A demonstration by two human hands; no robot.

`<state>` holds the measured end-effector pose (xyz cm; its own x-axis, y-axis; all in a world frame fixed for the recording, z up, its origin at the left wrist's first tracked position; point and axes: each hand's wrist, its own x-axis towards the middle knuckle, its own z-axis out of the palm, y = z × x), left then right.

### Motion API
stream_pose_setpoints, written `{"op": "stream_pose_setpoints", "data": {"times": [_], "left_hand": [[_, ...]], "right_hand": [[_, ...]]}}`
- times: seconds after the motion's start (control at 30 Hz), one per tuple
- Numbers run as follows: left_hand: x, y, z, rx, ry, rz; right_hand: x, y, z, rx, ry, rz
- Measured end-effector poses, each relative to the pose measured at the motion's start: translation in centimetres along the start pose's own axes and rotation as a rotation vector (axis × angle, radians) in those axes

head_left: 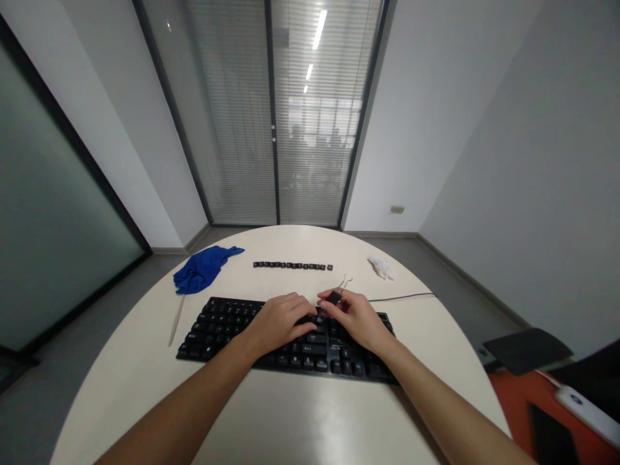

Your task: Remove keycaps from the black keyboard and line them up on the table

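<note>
A black keyboard [217, 329] lies across the table, slightly tilted in view. My left hand [283, 320] rests over its middle, thumb and fingers apart with no object seen between them. Close beside it, my right hand [356, 316] is closed on a keycap puller [334, 297] above the upper right part of the keyboard. The puller's black handle shows between thumb and fingers, and its thin wire ends point away from me. Beyond the keyboard stands a row of small black keycaps [290, 265]. My hands cover several of the keys below them.
A blue cloth [201, 268] lies at the left, beside a thin pale stick [177, 321]. White crumpled tissue [381, 267] is at the right. The keyboard's cable [402, 298] runs to the right edge of the round table [310, 420]. An orange-red seat [518, 400] holds dark items and a white power strip [588, 413].
</note>
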<state>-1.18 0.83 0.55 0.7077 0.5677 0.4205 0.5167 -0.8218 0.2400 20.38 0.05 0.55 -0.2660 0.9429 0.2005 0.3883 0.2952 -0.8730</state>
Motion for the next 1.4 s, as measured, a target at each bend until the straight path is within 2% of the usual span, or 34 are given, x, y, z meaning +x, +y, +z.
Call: {"op": "stream_pose_setpoints", "data": {"times": [0.47, 0.57, 0.7, 0.9, 1.17, 1.27, 1.4], "left_hand": [[0.0, -0.2, 0.3, 0.026, -0.047, 0.115], [0.0, -0.2, 0.1, -0.029, -0.026, 0.098], [0.0, -0.1, 0.0, -0.092, 0.038, -0.023], [-0.1, -0.2, 0.1, -0.087, 0.078, -0.088], [-0.1, 0.0, 0.0, -0.096, 0.094, -0.068], [-0.1, 0.0, 0.0, -0.077, 0.083, -0.045], [-0.1, 0.0, 0.1, -0.069, 0.080, -0.031]], "right_hand": [[0.0, 0.0, 1.0, 0.302, -0.003, 0.099], [0.1, -0.4, 0.6, 0.224, 0.032, 0.058], [0.0, -0.9, -0.6, -0.015, 0.097, -0.033], [-0.2, -1.3, -1.8, -0.323, 0.071, -0.250], [-0.4, -1.5, -1.1, -0.391, -0.048, -0.271], [-0.6, -1.7, -1.1, -0.366, -0.100, -0.287], [-0.6, -1.7, -1.0, -0.311, -0.105, -0.307]]}}
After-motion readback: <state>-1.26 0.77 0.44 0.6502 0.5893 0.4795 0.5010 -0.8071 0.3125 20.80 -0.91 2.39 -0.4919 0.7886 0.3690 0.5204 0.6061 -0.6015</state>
